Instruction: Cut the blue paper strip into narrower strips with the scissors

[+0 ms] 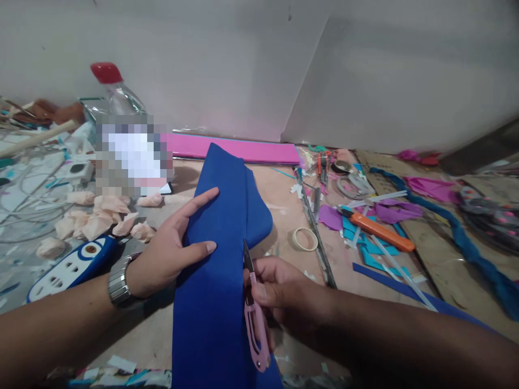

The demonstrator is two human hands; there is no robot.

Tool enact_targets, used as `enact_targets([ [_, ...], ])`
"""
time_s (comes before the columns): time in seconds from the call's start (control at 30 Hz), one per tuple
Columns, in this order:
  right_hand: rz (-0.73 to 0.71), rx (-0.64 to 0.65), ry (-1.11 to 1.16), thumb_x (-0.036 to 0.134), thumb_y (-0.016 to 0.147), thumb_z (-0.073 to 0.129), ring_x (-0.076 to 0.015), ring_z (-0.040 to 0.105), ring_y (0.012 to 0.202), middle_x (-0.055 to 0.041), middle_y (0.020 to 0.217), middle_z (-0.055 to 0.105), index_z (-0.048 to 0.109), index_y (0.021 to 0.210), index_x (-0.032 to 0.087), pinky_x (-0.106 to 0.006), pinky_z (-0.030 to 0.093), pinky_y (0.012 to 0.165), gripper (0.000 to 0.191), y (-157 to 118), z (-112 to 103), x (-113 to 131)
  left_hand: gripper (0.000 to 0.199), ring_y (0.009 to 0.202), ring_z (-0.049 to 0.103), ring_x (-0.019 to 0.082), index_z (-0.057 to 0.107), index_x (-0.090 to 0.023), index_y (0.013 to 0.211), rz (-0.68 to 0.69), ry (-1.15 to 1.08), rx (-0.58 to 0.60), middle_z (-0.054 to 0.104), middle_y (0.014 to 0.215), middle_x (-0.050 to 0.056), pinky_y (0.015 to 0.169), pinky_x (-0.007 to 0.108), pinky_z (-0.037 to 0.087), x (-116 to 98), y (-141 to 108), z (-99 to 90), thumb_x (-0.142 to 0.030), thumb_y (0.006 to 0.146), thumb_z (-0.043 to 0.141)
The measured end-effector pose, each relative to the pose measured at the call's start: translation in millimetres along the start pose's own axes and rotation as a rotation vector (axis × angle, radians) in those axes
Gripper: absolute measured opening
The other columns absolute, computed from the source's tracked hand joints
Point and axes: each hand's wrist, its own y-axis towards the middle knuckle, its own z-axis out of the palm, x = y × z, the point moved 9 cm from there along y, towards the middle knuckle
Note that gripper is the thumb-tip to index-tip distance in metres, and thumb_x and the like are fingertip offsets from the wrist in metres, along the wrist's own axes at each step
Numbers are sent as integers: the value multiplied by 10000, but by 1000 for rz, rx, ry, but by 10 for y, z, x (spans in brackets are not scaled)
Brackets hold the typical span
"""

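Note:
A long folded piece of deep blue sheet material (pixel 211 302) runs from the front edge up over the work surface. My left hand (pixel 174 243), with a metal watch on its wrist, lies at its left edge; thumb and forefinger are spread flat on top, and the other fingers are hidden. My right hand (pixel 279 289) is closed round a pink-handled cutter knife (pixel 257 329). The dark blade points away from me and touches the right-hand edge of the blue strip. Behind the blade, a rounded blue flap (pixel 258 213) sticks out to the right.
At the left are a blue-and-white power strip (pixel 68 270), crumpled peach pieces (pixel 105 213) and a red-capped bottle (pixel 107 73). A pink strip (pixel 235 151) lies along the wall. To the right are a tape roll (pixel 305 239), an orange cutter (pixel 381 231) and colourful scraps.

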Motion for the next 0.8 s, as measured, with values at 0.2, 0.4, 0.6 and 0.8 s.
enact_targets([
  [0.2, -11, 17, 29, 530, 775, 850, -134, 667, 479, -60, 675, 756, 645, 899, 133, -185, 483, 427, 463, 8, 27, 28, 805, 1575, 321, 288, 458, -314, 1571, 69, 97, 29, 414, 1662, 21, 1318, 409, 272, -88, -16, 37, -277, 844, 802],
  [0.4, -35, 20, 31, 521, 860, 773, -154, 702, 512, -79, 675, 763, 604, 896, 152, -187, 495, 448, 407, 30, 37, 52, 841, 1562, 339, 320, 481, -292, 1559, 108, 153, 21, 443, 1639, 45, 1330, 465, 221, -143, -38, 63, -196, 795, 818],
  [0.6, -90, -57, 6, 520, 883, 750, -162, 711, 532, -57, 645, 753, 575, 934, 172, -190, 481, 457, 393, 55, -23, 94, 824, 1568, 326, 308, 435, -293, 1583, 163, 235, 7, 411, 1657, 39, 1334, 457, 214, -155, -55, 64, -201, 837, 773],
  [0.8, -102, -236, -132, 555, 831, 802, -94, 569, 435, 1, 557, 683, 601, 890, 171, -167, 326, 384, 437, 73, -210, 122, 847, 1555, 354, 291, 364, -292, 1610, 208, 391, -12, 376, 1673, 53, 1320, 484, 265, -148, -52, 44, -277, 866, 767],
])
